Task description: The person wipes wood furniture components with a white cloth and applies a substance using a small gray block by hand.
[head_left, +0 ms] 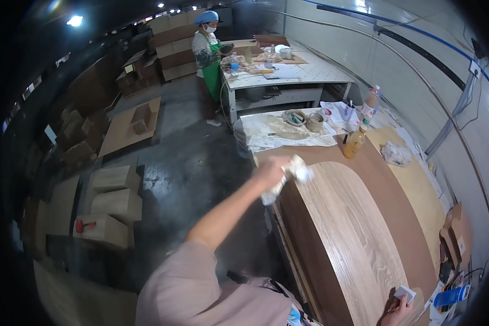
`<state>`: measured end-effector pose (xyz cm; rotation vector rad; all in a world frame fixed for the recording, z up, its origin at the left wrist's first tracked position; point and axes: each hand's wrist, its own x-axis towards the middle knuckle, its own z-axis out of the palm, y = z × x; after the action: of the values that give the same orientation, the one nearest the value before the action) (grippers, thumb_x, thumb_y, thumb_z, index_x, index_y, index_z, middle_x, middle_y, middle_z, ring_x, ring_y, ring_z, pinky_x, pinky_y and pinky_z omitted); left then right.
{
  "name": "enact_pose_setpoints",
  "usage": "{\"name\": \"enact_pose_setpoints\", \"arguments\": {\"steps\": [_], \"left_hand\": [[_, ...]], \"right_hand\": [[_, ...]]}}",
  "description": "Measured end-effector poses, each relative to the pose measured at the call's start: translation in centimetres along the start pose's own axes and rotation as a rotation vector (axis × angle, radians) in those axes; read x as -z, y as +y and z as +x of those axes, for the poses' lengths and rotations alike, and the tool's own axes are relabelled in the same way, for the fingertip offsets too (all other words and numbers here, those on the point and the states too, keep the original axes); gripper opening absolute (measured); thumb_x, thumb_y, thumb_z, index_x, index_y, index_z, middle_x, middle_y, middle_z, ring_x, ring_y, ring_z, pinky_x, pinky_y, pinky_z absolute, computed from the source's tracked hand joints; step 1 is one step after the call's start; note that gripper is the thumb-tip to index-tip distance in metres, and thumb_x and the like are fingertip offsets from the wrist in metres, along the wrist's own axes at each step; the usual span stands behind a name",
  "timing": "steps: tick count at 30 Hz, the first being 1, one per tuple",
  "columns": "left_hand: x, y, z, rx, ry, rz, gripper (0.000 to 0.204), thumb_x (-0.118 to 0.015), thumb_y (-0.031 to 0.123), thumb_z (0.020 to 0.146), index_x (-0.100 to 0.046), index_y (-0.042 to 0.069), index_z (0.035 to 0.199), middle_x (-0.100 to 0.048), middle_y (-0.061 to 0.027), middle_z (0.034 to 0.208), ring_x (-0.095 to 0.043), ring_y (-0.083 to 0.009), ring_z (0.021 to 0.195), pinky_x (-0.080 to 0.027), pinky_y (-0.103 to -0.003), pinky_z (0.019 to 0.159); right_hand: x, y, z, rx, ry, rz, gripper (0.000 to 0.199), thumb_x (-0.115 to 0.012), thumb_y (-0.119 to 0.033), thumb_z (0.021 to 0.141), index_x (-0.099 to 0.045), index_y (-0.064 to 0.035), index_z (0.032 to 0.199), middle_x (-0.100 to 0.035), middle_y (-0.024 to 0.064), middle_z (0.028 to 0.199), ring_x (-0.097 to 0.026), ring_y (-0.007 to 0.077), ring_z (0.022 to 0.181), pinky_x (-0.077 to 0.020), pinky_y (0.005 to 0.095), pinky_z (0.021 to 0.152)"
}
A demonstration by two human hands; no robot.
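The fingers of our left hand [271, 173] are gripping a bunched-up white cloth [297, 170], perhaps because a bunch is easier to hold. It is hanging by the round far end of the wood-grain board [353, 223], and we can't tell if it is touching. The fingers of our right hand [399, 314] are pinching a small white block [405, 294], maybe to be leaving its flat face free. That hand is sitting by the board's near end. The board is lying flat on a big brown sheet [383, 182], which may be keeping it safe from scratches on the counter [413, 174]. Farther up, a bottle of yellow liquid [355, 142] is standing past the board, probably to be close but out of the way. Beyond it, a bowl [296, 118] and a jar [314, 123] are sitting side by side on a stained white sheet [309, 139], which is likely catching drips. Far off, a co-worker [211, 76] is standing at another table.
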<state>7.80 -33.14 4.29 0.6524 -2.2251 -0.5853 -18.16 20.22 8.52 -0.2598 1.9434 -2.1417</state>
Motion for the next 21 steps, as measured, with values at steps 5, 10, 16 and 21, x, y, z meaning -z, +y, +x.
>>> {"name": "enact_pose_setpoints", "arguments": {"steps": [5, 10, 16, 21], "left_hand": [[0.9, 10.1, 1.0, 0.023, -0.158, -0.354, 0.045, -0.074, 0.017, 0.083, -0.065, 0.003, 0.125, -0.068, -0.0178, 0.121, -0.065, -0.0338, 0.111, -0.051, -0.040, 0.095], [-9.1, 20.6, -8.1, -0.681, -0.387, -0.023, 0.061, -0.072, 0.055, 0.081, -0.063, 0.024, 0.133, -0.052, -0.0121, 0.143, -0.050, -0.0360, 0.130, -0.040, -0.054, 0.106], [-4.6, 6.8, -2.7, -0.515, -0.283, 0.188, 0.046, -0.072, 0.038, 0.088, -0.065, 0.013, 0.126, -0.056, -0.0142, 0.138, -0.053, -0.0360, 0.124, -0.041, -0.052, 0.104], [1.0, 3.0, 3.8, 0.067, 0.077, 0.215, 0.031, -0.063, 0.011, 0.092, -0.066, -0.001, 0.120, -0.073, -0.0165, 0.108, -0.070, -0.0326, 0.091, -0.055, -0.041, 0.082]], "right_hand": [[-0.3, -0.2, -0.2, 0.007, 0.000, -0.038, 0.016, -0.053, -0.007, 0.096, -0.063, 0.0027, 0.103, -0.067, 0.0143, 0.099, -0.067, 0.0253, 0.093, -0.0579, 0.0404, 0.089], [0.9, 0.4, 0.6, -0.006, 0.069, -0.054, 0.013, -0.054, -0.003, 0.095, -0.063, 0.0033, 0.102, -0.068, 0.0140, 0.099, -0.068, 0.0242, 0.091, -0.0591, 0.0385, 0.088], [3.6, 2.6, 1.7, 0.075, 0.100, 0.087, 0.016, -0.068, -0.012, 0.093, -0.062, -0.0040, 0.106, -0.066, 0.0026, 0.097, -0.063, 0.0092, 0.081, -0.0507, 0.0198, 0.063], [2.8, 2.7, 2.2, 0.090, 0.068, 0.160, 0.018, -0.070, -0.013, 0.092, -0.062, -0.0035, 0.105, -0.065, 0.0037, 0.086, -0.059, 0.0070, 0.064, -0.0406, 0.0174, 0.047]]}}
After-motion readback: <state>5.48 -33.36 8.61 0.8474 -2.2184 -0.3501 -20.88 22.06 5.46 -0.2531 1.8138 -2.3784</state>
